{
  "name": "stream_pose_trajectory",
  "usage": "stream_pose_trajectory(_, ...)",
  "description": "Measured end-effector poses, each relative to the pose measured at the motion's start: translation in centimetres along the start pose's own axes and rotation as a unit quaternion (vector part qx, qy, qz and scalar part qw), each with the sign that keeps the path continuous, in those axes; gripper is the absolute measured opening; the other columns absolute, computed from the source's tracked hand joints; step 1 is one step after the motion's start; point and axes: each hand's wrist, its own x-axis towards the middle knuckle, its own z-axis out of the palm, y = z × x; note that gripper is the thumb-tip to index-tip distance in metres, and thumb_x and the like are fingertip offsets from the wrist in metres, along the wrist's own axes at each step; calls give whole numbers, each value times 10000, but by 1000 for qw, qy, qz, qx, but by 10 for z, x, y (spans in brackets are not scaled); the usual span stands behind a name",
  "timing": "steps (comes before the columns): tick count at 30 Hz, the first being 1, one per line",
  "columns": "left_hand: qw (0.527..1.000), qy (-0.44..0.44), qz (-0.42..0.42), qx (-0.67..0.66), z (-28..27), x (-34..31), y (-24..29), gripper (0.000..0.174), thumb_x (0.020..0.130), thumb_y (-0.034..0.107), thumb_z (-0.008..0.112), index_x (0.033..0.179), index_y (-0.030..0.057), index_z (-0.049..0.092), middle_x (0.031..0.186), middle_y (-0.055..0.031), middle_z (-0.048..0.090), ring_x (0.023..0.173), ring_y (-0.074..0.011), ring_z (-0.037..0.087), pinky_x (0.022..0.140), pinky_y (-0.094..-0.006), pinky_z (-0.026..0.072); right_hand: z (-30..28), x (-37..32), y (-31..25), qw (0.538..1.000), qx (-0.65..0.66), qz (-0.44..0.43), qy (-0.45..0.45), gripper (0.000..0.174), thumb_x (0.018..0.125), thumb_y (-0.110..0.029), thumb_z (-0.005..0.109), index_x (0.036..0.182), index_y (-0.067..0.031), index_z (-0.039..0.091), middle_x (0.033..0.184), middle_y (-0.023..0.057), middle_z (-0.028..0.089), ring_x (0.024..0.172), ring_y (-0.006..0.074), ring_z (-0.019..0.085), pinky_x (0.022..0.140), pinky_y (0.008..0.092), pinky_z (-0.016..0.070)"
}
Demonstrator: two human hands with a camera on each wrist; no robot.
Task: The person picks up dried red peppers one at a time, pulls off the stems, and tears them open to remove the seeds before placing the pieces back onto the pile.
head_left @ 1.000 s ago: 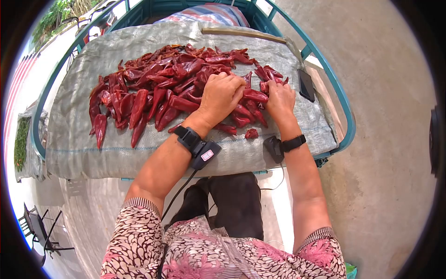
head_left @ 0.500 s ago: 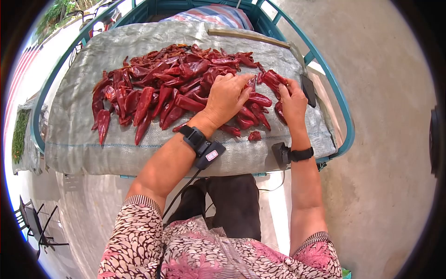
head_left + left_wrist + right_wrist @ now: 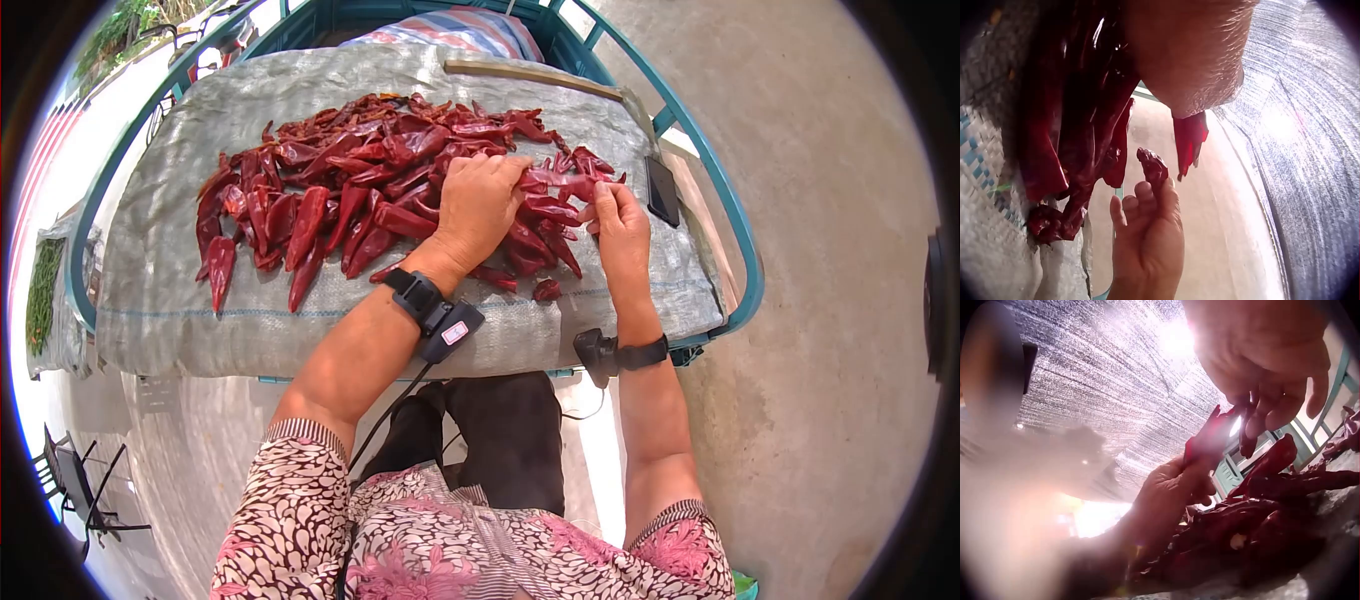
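Note:
Dried red chili peppers (image 3: 350, 190) lie heaped on a grey woven sheet (image 3: 160, 340). At the heap's right side, my left hand (image 3: 482, 205) grips a red chili pepper (image 3: 568, 186) whose free end points toward my right hand (image 3: 622, 225). In the left wrist view, several ragged tips of the held pepper (image 3: 1190, 140) stick out below the left hand. There, the fingertips of the right hand (image 3: 1147, 250) pinch a small wrinkled chili piece (image 3: 1154, 167). The right wrist view shows that piece (image 3: 1249, 432) close against the held pepper's end.
A smaller group of peppers (image 3: 592, 160) lies at the right, beside a black phone (image 3: 661, 190). A wooden strip (image 3: 535, 78) lies along the sheet's far side. Teal cart rails (image 3: 738, 235) curve around the sheet. A striped bag (image 3: 455, 32) sits behind.
The right hand went right, away from the left hand, then came back a little toward it. The left hand's outstretched finger has drawn in, and a pepper now spans between the hands.

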Motion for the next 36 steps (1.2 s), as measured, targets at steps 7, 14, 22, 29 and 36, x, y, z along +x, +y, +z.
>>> stream_pose_trajectory(7, 997, 24, -76, 16, -10, 5, 13, 553, 882, 306, 747, 1365, 95, 576, 778, -67, 616, 757, -261, 604, 792, -403, 435, -6, 12, 5, 999, 51, -5, 3, 274, 1035, -291, 612, 1033, -31, 698, 820, 19, 699, 724, 74, 643, 614, 238, 499)
stream_pose_trajectory(14, 999, -24, 37, -19, -5, 2, 6, 308, 871, 349, 738, 1102, 148, 713, 805, -36, 610, 849, -235, 582, 825, -392, 400, -1, 23, -8, 993, 21, -29, -109, 233, 1013, -253, 651, 1029, -27, 707, 853, 10, 701, 765, 77, 666, 625, 228, 514)
stream_pose_trajectory(22, 1000, -21, 12, -12, -3, 2, 4, 120, 902, 234, 697, 980, 143, 700, 831, -29, 649, 846, -238, 604, 821, -391, 406, -11, 102, 0, 955, -241, -51, -163, 359, 922, -286, 673, 1139, -1, 702, 1057, 157, 748, 990, 259, 709, 898, 367, 530)
stream_pose_trajectory(29, 999, -25, 0, -22, -4, 2, 7, 98, 910, 226, 691, 951, 138, 691, 810, -26, 671, 801, -228, 612, 791, -383, 406, 34, 160, 37, 933, -252, -89, -241, 360, 914, -291, 627, 1172, -61, 724, 1124, 140, 739, 1068, 297, 685, 982, 391, 495)
stream_pose_trajectory(36, 999, -13, -9, -30, -5, 2, 8, 81, 911, 209, 699, 931, 131, 692, 755, -31, 659, 736, -227, 608, 763, -374, 412, 68, 196, 64, 856, -448, -59, -251, 257, 884, -338, 607, 1062, -294, 787, 1117, 39, 741, 1252, 343, 545, 1070, 548, 380)
